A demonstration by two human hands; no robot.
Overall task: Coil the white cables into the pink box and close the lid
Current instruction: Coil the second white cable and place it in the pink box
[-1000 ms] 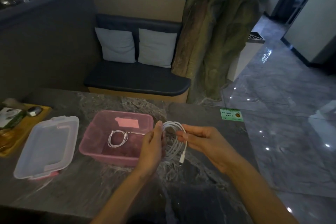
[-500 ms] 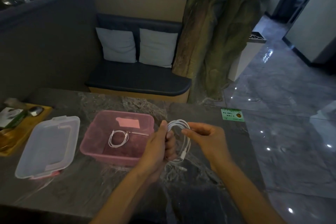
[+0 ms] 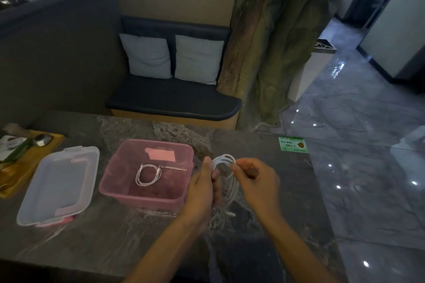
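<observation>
The pink box (image 3: 119, 188) stands open in the middle of the dark stone table, with a small coiled white cable (image 3: 147, 174) lying inside it. Its clear lid (image 3: 57, 184) lies flat to the left of the box. Just right of the box, a second white cable (image 3: 226, 167) is held upright as a coil of several loops. My left hand (image 3: 202, 193) grips the coil's left side. My right hand (image 3: 255, 181) pinches the loops at the upper right. The cable's plug end (image 3: 231, 214) hangs below, near the tabletop.
A yellow wooden tray (image 3: 30, 163) with small items sits at the table's left edge. A green sticker (image 3: 292, 144) marks the far right corner. Beyond the table are a cushioned bench (image 3: 174, 103) and a tree trunk (image 3: 271, 41).
The right hand has moved up along the coil, from its lower right to its top right. The loose plug end has dropped lower. The coil looks tighter in the left hand.
</observation>
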